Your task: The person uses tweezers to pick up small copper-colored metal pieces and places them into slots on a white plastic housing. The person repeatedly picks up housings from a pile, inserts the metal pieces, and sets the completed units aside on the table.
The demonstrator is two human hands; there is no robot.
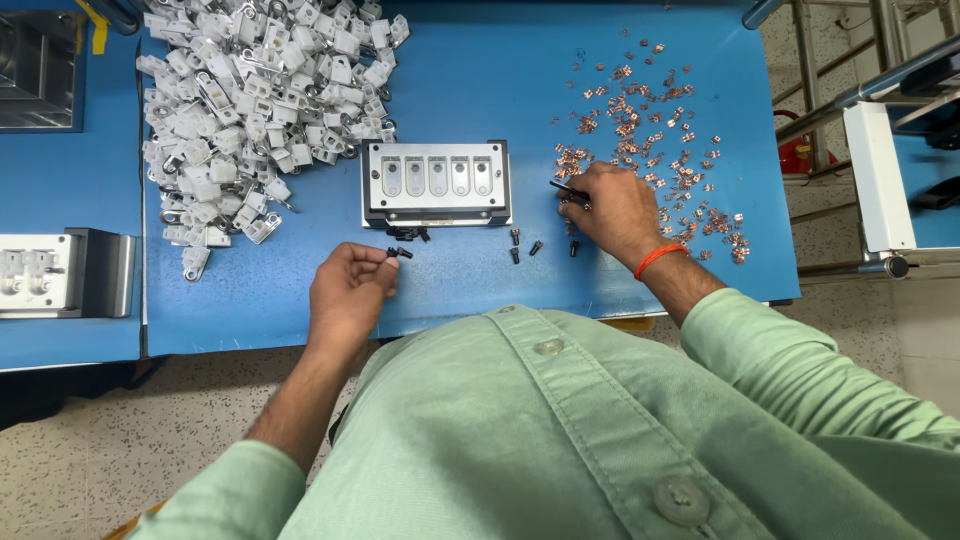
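Screws (520,245), small and black, lie loose on the blue table (470,100) between the two hands, near its front edge. The left hand (347,293) hovers over the front edge, fingers curled inward, thumb and forefinger pinching one or two black screws (399,253) at the fingertips. Just past them a few more dark screws (408,234) rest against the front side of a metal block (436,182) that sits near the middle of the table. The block has a black base and a grey top plate with a row of five upright slots; what is in the slots is too small to tell.

The right hand (618,210) rests on the table just right of the block, knuckles up, fingers closed around a thin black tool (567,189) whose tip points toward the block's right side. An orange band (658,258) circles that wrist. The loose screws lie just in front and left of this hand, close to its thumb, and well right of the left hand's fingertips.

Copper-coloured bits (640,120) are scattered across the right half of the table, from the back edge down to the right hand, which touches the nearest of them. A heap of white plastic pieces (260,100) with metal clips fills the back left corner and trails down the left edge. Further left, on a neighbouring blue table, stands a grey metal fixture (65,272).
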